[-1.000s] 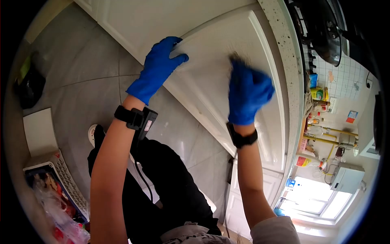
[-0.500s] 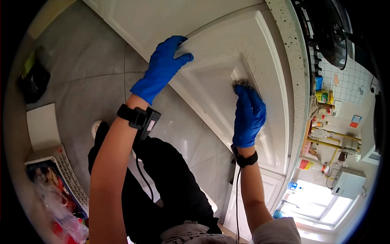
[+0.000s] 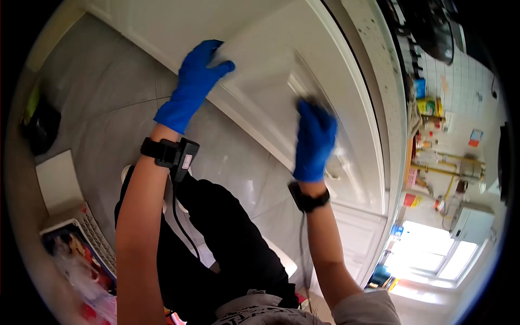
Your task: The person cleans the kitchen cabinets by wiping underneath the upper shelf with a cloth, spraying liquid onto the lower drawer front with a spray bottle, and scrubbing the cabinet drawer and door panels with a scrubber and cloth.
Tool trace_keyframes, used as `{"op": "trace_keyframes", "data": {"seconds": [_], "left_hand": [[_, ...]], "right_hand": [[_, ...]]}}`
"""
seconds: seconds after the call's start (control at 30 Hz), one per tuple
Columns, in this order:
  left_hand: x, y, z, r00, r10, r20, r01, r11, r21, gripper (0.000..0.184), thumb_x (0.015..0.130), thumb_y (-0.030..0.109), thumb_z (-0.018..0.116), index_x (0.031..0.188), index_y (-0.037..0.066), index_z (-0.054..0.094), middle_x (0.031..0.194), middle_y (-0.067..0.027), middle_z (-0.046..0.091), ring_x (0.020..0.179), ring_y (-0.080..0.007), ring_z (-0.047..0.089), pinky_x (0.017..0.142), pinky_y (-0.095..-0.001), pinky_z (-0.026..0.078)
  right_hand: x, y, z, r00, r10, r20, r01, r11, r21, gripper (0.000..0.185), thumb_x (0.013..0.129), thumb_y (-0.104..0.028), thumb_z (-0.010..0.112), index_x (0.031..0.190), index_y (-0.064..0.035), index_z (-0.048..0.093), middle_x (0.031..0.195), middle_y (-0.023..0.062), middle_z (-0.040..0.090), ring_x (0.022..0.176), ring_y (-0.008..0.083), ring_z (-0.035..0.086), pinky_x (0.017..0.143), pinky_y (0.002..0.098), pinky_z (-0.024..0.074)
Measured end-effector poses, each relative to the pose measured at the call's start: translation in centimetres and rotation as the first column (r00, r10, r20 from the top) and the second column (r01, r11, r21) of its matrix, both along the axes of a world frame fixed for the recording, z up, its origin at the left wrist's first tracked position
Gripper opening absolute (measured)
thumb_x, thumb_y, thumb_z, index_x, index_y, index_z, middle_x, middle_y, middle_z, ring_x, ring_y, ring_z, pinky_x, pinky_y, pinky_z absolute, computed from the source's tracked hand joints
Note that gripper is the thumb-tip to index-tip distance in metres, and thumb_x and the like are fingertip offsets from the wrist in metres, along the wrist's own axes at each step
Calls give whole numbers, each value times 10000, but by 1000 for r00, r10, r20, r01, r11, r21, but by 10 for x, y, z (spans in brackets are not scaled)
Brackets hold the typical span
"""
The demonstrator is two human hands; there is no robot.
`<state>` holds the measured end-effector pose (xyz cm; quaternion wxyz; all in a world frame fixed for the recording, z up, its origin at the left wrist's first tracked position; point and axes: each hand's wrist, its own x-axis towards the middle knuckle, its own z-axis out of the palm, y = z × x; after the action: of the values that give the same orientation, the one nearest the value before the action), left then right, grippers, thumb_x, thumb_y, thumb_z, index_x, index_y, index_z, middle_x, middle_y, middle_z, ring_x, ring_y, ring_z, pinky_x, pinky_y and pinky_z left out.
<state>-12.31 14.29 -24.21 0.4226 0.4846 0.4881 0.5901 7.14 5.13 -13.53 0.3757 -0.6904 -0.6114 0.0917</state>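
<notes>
A blue glove covers my left hand [image 3: 197, 76], which rests at the lower edge of the white cabinet door [image 3: 260, 81], thumb and fingers apart. My right hand [image 3: 315, 141], gloved in blue too, is closed on a steel wool scrubber [image 3: 310, 102]. The scrubber is at the raised moulding of the door's panel, smeared by motion and mostly covered by the fingers. I cannot tell how firmly it presses on the door. Both wrists wear black straps with cables.
A speckled countertop [image 3: 382, 70] runs above the doors, with a dark pan [image 3: 436, 40] on the stove side. Grey floor tiles [image 3: 119, 76] lie below. A crate [image 3: 92, 244] with plastic bags and a black bag [image 3: 43, 127] stand at the left.
The view has shifted, so both hands appear farther left and higher. My right hand with the steel wool scrubber is now blurred by motion at the panel; my left hand stays at the door's edge.
</notes>
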Motion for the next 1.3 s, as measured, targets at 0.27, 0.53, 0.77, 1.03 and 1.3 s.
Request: {"op": "trace_keyframes", "data": {"seconds": [0.27,0.53,0.77,1.03,1.3], "left_hand": [[-4,-3,-4,999,-32,-15,33,999,33,471,702,249,693,1092,38,534,1053,-122,571,970,-249,547,827,-324,435],[-3,0,5,994,-109,-23,109,994,-18,466,770,219,633,1166,27,479,1091,-95,530,1001,-182,489,840,-278,397],[-5,-4,7,988,-101,114,105,994,-25,478,732,191,683,1138,17,501,1006,-102,567,907,-167,537,753,-258,443],[0,-7,20,987,-130,93,141,983,-117,478,765,228,645,1170,33,483,1017,-43,529,849,-123,482,752,-243,407],[-7,1,8,995,-100,22,100,995,-25,429,776,224,636,1129,21,501,930,-46,521,815,-129,475,743,-249,398]], "right_hand": [[6,-12,13,964,23,-264,-31,999,-24,153,832,-120,569,952,-54,638,827,81,607,704,139,560,659,235,447],[-42,16,13,930,206,304,-228,973,39,241,785,-124,604,1026,-118,604,919,101,542,818,250,538,699,308,455],[110,-77,26,906,-44,422,21,998,60,162,790,-52,611,949,-28,624,797,82,590,728,203,567,692,272,451],[16,-9,9,710,130,692,-338,925,174,266,767,-53,591,1026,-109,615,1016,78,542,874,268,525,752,327,443],[190,-124,9,825,-445,-347,457,888,-52,83,814,-43,586,896,-34,598,845,47,585,811,100,545,749,223,433]]}}
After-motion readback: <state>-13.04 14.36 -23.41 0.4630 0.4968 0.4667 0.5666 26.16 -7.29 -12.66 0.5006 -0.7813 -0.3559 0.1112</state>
